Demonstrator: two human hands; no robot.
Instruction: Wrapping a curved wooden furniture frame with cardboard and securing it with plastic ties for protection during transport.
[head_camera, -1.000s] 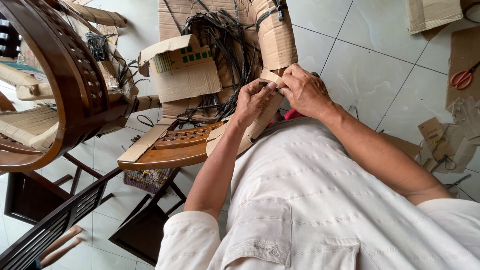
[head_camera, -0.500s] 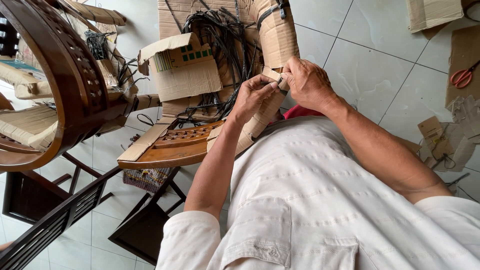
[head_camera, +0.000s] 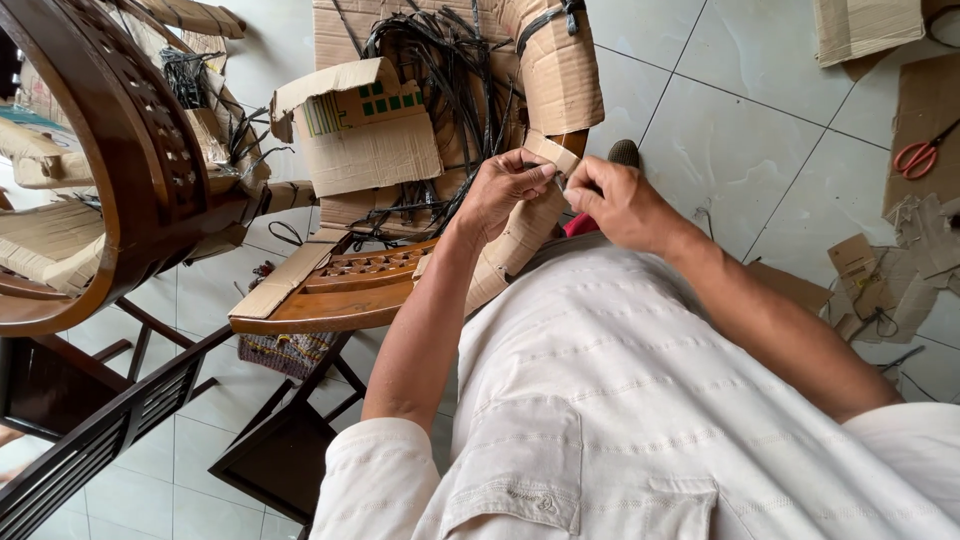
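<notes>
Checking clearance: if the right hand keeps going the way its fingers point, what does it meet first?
The right hand points toward the left hand; first comes the cardboard strip pinched between them, then the left fingertips, though depth is unclear.

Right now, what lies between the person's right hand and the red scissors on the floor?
In the head view, between the right hand and the red scissors lies mostly bare pale floor tile; the scissors rest on a flat cardboard sheet.

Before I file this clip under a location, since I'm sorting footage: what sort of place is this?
Probably a furniture packing or unpacking area on a tiled floor. Dark wooden chairs stand wrapped in cardboard, black straps lie tangled, and scissors sit among cardboard scraps.
</notes>
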